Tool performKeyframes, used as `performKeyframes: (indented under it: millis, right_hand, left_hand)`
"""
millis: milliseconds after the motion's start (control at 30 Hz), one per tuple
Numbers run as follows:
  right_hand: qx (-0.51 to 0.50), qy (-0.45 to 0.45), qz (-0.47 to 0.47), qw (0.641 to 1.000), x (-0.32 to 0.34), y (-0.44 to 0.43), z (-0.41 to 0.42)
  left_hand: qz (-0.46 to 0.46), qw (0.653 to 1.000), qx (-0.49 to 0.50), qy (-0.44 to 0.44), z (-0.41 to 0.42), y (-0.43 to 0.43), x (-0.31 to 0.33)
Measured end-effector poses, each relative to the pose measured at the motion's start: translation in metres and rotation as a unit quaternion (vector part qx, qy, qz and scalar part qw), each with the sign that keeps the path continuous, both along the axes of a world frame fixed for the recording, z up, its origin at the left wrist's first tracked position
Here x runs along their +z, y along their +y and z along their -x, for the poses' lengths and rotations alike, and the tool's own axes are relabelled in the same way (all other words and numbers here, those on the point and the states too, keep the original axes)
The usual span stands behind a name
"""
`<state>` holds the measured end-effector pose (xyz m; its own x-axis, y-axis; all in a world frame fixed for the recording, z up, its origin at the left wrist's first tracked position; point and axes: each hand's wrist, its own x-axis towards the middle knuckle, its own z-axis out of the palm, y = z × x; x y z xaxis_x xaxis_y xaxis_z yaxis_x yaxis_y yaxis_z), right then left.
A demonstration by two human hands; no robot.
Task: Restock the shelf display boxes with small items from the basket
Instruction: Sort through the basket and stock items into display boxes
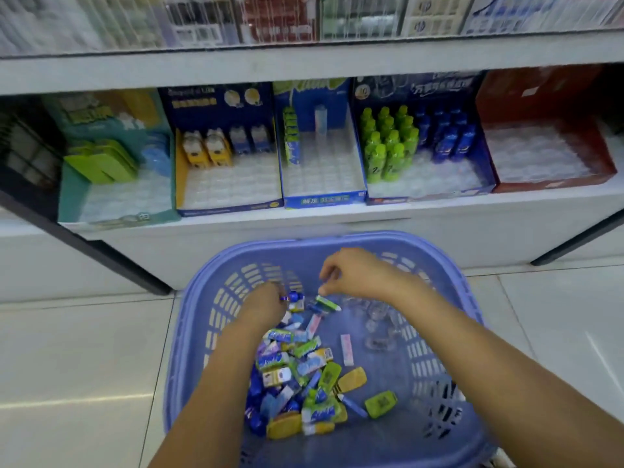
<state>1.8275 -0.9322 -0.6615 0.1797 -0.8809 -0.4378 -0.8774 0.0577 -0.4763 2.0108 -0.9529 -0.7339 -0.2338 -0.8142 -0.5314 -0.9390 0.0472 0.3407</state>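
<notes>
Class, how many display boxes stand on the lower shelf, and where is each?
5, in a row from left to right: teal box, yellow-sided box, light blue box, navy box holding bottles, red box. The dark far-left end may hide another.

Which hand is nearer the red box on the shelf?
Right. The right hand hovers below-left of the red box; the left hand is further left.
</notes>
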Motion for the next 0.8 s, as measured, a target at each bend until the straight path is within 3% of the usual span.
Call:
performKeyframes:
  millis: [200,367,533,700,800]
  right_hand:
    - [-0.019,-0.017,-0.004,1.0,-0.109,0.007,-0.048]
    - [-0.012,-0.006,0.035,0.999,-0.157,0.004,-0.072]
    - [-0.041,0.072,0.058,0.995,-0.176,0.003,-0.074]
    - [-0.087,0.013,-0.003,0.996,-0.175,0.007,-0.055]
    - [-0.075,-0.014,-0.074,0.994,-0.161,0.002,-0.047]
  left_hand:
    - [-0.097,0.993,-0.012,-0.059,-0.02,0.023,-0.058]
    - [-0.062,0.991,0.086,-0.08,-0.026,0.021,-0.058]
    - [-0.123,0.977,0.029,-0.174,-0.04,0.029,-0.054]
    - [-0.183,0.954,-0.053,-0.234,-0.037,0.047,-0.063]
    - [-0.167,0.952,-0.058,-0.251,-0.036,0.051,-0.065]
